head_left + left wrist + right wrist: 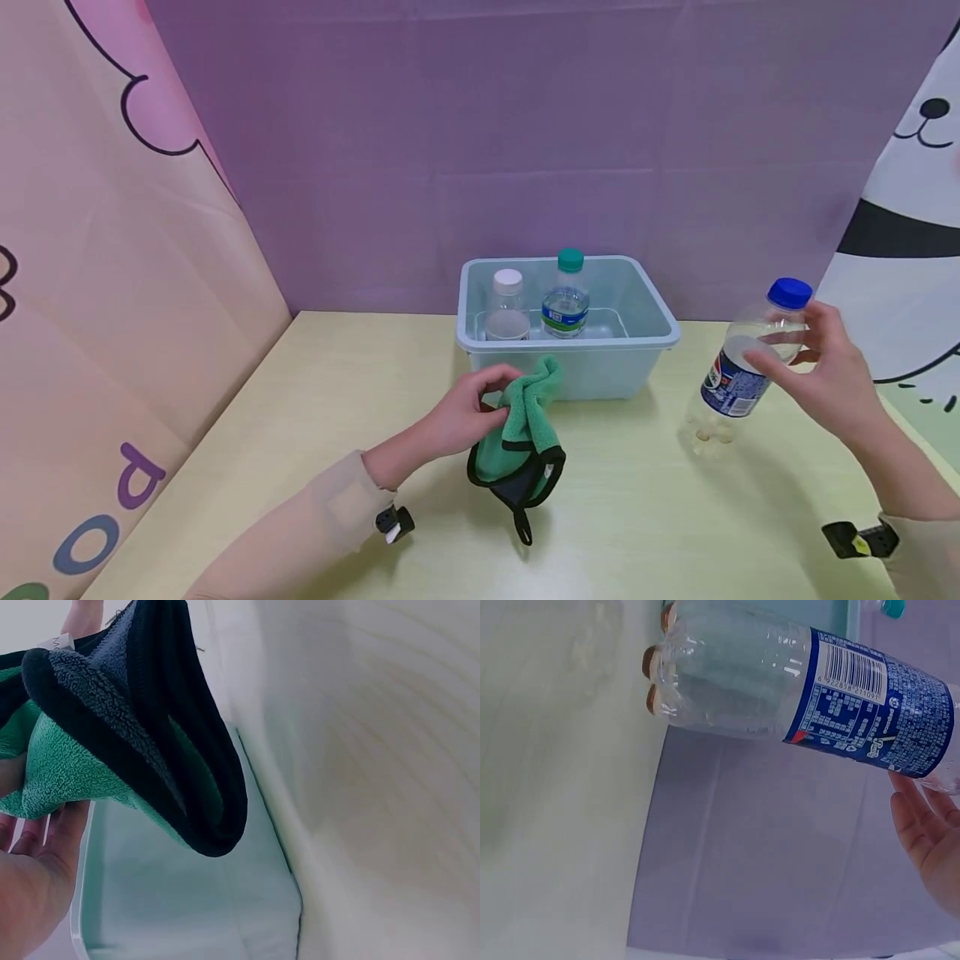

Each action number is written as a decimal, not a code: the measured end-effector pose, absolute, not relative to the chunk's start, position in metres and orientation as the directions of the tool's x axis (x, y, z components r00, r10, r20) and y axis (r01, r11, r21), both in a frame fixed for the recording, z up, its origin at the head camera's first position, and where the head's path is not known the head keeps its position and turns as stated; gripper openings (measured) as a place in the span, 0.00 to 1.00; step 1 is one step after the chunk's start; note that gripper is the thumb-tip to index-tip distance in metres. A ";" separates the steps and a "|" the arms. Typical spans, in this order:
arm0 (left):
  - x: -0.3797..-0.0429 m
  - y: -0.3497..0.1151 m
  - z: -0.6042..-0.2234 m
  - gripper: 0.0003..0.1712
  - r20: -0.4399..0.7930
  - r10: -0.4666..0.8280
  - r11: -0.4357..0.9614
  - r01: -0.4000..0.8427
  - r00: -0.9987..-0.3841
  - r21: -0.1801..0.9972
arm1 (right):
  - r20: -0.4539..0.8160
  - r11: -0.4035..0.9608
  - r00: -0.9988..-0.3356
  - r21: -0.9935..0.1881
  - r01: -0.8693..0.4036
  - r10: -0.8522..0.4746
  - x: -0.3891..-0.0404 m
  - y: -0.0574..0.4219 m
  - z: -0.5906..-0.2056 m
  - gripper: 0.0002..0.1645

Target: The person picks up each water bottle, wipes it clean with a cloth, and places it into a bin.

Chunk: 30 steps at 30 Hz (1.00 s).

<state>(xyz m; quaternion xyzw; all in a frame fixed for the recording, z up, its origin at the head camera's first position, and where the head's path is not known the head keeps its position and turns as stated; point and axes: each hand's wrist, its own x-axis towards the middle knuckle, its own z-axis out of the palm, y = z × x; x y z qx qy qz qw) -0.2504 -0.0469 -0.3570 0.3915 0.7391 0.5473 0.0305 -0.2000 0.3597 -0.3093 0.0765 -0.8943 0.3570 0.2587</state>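
My left hand (471,410) pinches a folded green cloth (528,417) with black edging and a hanging loop, held above the table in front of the basin. In the left wrist view the cloth (82,757) droops from the fingers, its dark grey side partly showing. On the right, my right hand (832,375) grips a clear plastic bottle (738,375) near its neck, below the blue cap. The bottle is tilted, its base toward the lower left. Its blue label (877,705) with a barcode faces the right wrist camera.
A light blue plastic basin (600,367) stands at the table's back. Inside it are a white-capped bottle (507,312) and a green-capped bottle (566,304), both upright. A purple backdrop (540,142) rises behind the pale table (360,375), with a printed sheet (135,275) at left.
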 end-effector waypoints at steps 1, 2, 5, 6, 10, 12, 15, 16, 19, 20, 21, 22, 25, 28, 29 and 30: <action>-0.250 -0.049 -0.357 0.17 0.383 0.608 0.098 0.545 -0.695 0.833 | 0.527 0.730 -0.849 -0.593 -0.341 0.032 -0.199 0.356 -0.309 0.41; -0.250 -0.052 -0.358 0.17 0.385 0.605 0.097 0.544 -0.697 0.833 | 0.539 0.724 -0.843 -0.586 -0.365 0.012 -0.197 0.352 -0.308 0.41; -0.249 -0.058 -0.357 0.17 0.387 0.586 0.106 0.542 -0.711 0.834 | 0.579 0.692 -0.813 -0.563 -0.452 -0.060 -0.195 0.339 -0.308 0.43; -0.249 -0.060 -0.357 0.17 0.387 0.580 0.110 0.540 -0.717 0.834 | 0.593 0.680 -0.801 -0.553 -0.482 -0.085 -0.195 0.335 -0.307 0.44; -0.246 -0.070 -0.358 0.18 0.381 0.561 0.122 0.528 -0.735 0.840 | 0.633 0.635 -0.754 -0.512 -0.578 -0.176 -0.195 0.318 -0.308 0.47; -0.246 -0.075 -0.360 0.18 0.379 0.555 0.122 0.524 -0.740 0.843 | 0.639 0.627 -0.741 -0.494 -0.602 -0.208 -0.195 0.310 -0.309 0.47; -0.245 -0.081 -0.362 0.18 0.385 0.545 0.121 0.524 -0.745 0.843 | 0.632 0.622 -0.736 -0.481 -0.618 -0.242 -0.196 0.299 -0.311 0.47; -0.245 -0.083 -0.362 0.18 0.385 0.540 0.123 0.523 -0.749 0.843 | 0.629 0.617 -0.735 -0.481 -0.623 -0.252 -0.196 0.295 -0.311 0.47; -0.244 -0.089 -0.362 0.17 0.382 0.529 0.139 0.522 -0.758 0.842 | 0.612 0.604 -0.741 -0.488 -0.630 -0.278 -0.198 0.284 -0.314 0.46; -0.244 -0.091 -0.362 0.16 0.380 0.525 0.145 0.520 -0.761 0.842 | 0.602 0.598 -0.744 -0.493 -0.632 -0.289 -0.198 0.281 -0.315 0.46; -0.243 -0.093 -0.362 0.16 0.377 0.522 0.153 0.519 -0.765 0.841 | 0.595 0.592 -0.746 -0.498 -0.634 -0.299 -0.199 0.277 -0.315 0.46; -0.243 -0.095 -0.362 0.16 0.379 0.520 0.154 0.520 -0.765 0.840 | 0.587 0.586 -0.748 -0.502 -0.636 -0.310 -0.200 0.273 -0.316 0.46; -0.242 -0.099 -0.361 0.16 0.383 0.518 0.145 0.521 -0.764 0.841 | 0.556 0.580 -0.758 -0.511 -0.635 -0.340 -0.202 0.262 -0.317 0.45; -0.242 -0.103 -0.361 0.17 0.392 0.515 0.129 0.521 -0.762 0.844 | 0.530 0.577 -0.768 -0.520 -0.630 -0.361 -0.204 0.253 -0.319 0.44; -0.243 -0.104 -0.361 0.17 0.393 0.513 0.128 0.520 -0.763 0.844 | 0.522 0.576 -0.771 -0.523 -0.628 -0.366 -0.205 0.251 -0.319 0.44; -0.243 -0.106 -0.361 0.18 0.396 0.509 0.131 0.523 -0.764 0.842 | 0.515 0.572 -0.772 -0.528 -0.628 -0.373 -0.206 0.248 -0.320 0.44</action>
